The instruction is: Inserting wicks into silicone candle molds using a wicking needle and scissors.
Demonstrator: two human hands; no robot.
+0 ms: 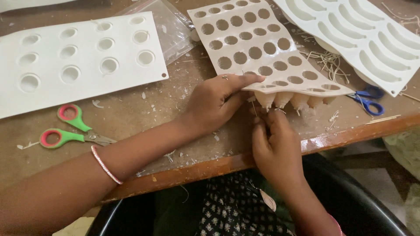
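Note:
My left hand [214,102] grips the near edge of a white silicone mould [256,41] with several round holes, lifting that edge off the brown table [175,105] so its cone-shaped cups [284,99] show underneath. My right hand [273,148] sits just below the raised edge, its fingertips up against the leftmost cup, pinching something thin there; what exactly is between the fingers is too small to tell. A pink bangle [105,165] is on my left wrist.
A white mould with larger round cavities [74,57] lies at the left, green-and-pink scissors [70,129] below it. A mould with long curved cavities [363,35] is at the right, blue scissors [367,100] beside it. A clear plastic bag [168,26] lies behind. Wax flakes and wick scraps litter the table.

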